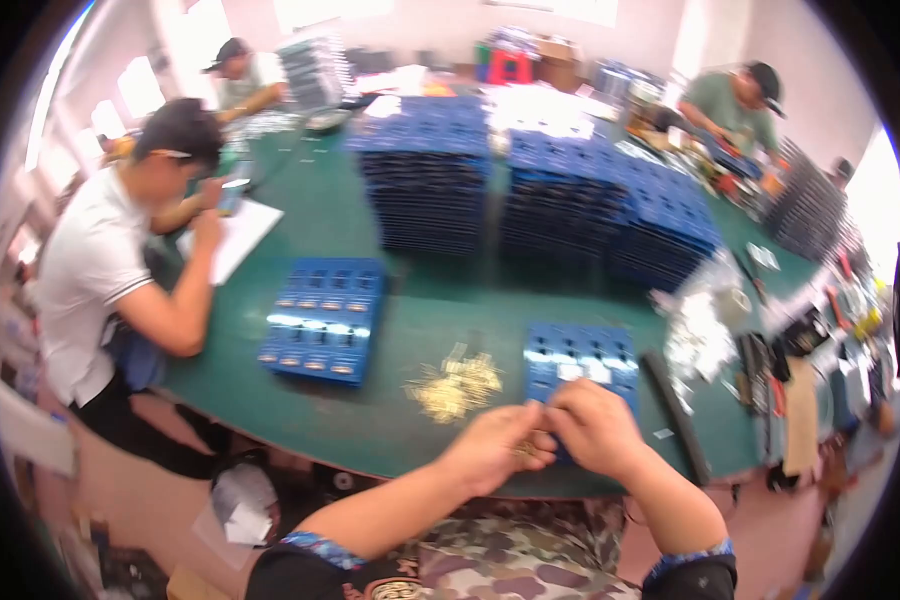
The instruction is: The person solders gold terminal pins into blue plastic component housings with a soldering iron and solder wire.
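A blue circuit board panel point(540, 372) with dark parts and a few white pieces lies on the green table in front of me. Both my hands meet at its near edge. My left hand point(495, 446) is closed, and a few small gold-coloured pins point(526, 449) show between its curled fingers. Its thumb points toward the board. My right hand point(600, 428) is closed in a pinch over the board's near part; what its fingertips hold is hidden. A loose heap of thin gold-coloured pins point(457, 388) lies left of the board.
A low stack of blue boards point(322, 318) sits to the left; tall stacks point(430, 190) stand at the back. On the right are a dark bar point(676, 415), a clear bag of white parts point(698, 335) and hand tools point(760, 380). A co-worker point(120, 250) sits at left.
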A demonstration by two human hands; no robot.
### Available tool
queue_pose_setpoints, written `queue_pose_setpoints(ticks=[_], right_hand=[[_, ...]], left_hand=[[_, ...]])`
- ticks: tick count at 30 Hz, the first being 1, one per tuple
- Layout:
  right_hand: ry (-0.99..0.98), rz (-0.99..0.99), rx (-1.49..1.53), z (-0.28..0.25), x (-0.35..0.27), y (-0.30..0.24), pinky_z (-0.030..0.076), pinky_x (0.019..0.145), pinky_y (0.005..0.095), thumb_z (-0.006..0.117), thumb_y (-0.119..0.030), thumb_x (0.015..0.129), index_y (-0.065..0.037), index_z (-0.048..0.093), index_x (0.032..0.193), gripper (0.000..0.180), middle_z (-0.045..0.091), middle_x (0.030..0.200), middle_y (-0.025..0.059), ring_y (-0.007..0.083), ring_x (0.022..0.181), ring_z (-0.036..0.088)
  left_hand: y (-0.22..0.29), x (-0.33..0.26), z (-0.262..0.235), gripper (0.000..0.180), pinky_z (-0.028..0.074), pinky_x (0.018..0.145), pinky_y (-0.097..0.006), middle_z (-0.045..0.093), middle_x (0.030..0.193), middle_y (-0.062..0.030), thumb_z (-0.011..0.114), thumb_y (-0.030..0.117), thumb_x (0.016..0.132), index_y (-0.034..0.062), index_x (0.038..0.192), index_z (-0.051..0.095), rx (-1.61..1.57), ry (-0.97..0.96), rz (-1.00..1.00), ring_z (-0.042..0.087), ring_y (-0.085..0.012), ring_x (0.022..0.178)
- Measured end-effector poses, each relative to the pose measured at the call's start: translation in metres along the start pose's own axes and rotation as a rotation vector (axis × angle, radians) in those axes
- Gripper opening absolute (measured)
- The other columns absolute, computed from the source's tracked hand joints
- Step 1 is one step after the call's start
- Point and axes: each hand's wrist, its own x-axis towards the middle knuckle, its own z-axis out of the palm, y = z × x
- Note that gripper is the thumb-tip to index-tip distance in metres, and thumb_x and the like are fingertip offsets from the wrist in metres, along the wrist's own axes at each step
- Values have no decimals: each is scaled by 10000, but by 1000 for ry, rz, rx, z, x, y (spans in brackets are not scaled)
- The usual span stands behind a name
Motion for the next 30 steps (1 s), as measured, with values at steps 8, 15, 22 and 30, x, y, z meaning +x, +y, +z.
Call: queue_pose_setpoints(ticks=[8, 15, 22, 30], right_hand=[[-1, 52, 93, -7, -2, -3, 480, 624, 392, 651, -50, 813, -13, 601, 804, 63, 609, 771, 134, 327, 705, 604], [-4, 55, 129, -10, 0, -4, 480, 626, 390, 650, -54, 814, -12, 605, 784, 69, 603, 760, 131, 322, 705, 604], [41, 95, 169, -9, -8, 1, 462, 597, 357, 656, -44, 812, -6, 605, 775, 74, 595, 750, 116, 284, 671, 588], [53, 204, 309, -7, -14, 4, 443, 583, 294, 662, -17, 806, 2, 603, 781, 67, 593, 761, 83, 182, 660, 571]], left_hand=[[7, -5, 9, 222, 564, 749, -243, 669, 959, -57, 615, 225, 964, 37, 1081, 602, 60, 36, 5, 661, -128, 837], [9, -4, 12, 198, 555, 711, -219, 657, 921, -38, 595, 246, 977, 55, 1029, 589, 95, 19, 4, 648, -105, 804], [5, 3, 14, 169, 553, 691, -217, 644, 893, -36, 572, 234, 988, 66, 1002, 580, 101, -3, -3, 648, -109, 787], [4, 1, 18, 152, 551, 679, -213, 643, 888, -35, 574, 220, 984, 68, 995, 578, 59, -11, 16, 645, -108, 773]])
